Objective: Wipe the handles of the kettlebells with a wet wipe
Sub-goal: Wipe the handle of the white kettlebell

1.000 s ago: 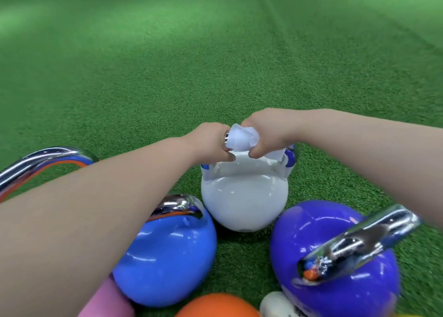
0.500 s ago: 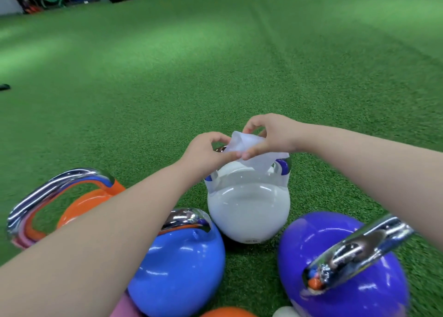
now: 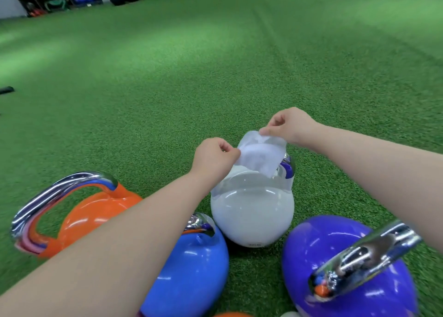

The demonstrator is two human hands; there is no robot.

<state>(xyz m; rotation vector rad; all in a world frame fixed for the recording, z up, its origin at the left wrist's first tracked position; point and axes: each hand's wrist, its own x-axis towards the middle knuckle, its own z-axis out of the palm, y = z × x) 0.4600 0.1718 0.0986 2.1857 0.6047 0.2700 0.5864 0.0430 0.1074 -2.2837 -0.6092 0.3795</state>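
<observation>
Above the white kettlebell [image 3: 251, 211], on the green turf floor [image 3: 215, 77], both hands hold one wet wipe [image 3: 260, 157] spread between them. The left hand [image 3: 213, 158] pinches the wipe's near left edge with fingers curled; the right hand [image 3: 288, 125] pinches its far upper corner. The sheet hangs slack, covering most of the chrome handle [image 3: 287, 167], of which only the right end shows. Whether the wipe touches the handle cannot be told.

Judgement on handling: the wipe is thin, limp and damp; it will fold and cling, so it is best held at opposite edges and wrapped round the bar. The handle looks polished and likely slippery when wet. The kettlebell is probably heavy and should stay put under wiping.

Close around stand an orange kettlebell [image 3: 96, 211], a blue kettlebell [image 3: 189, 276] and a purple kettlebell [image 3: 335, 256], each with a chrome handle
</observation>
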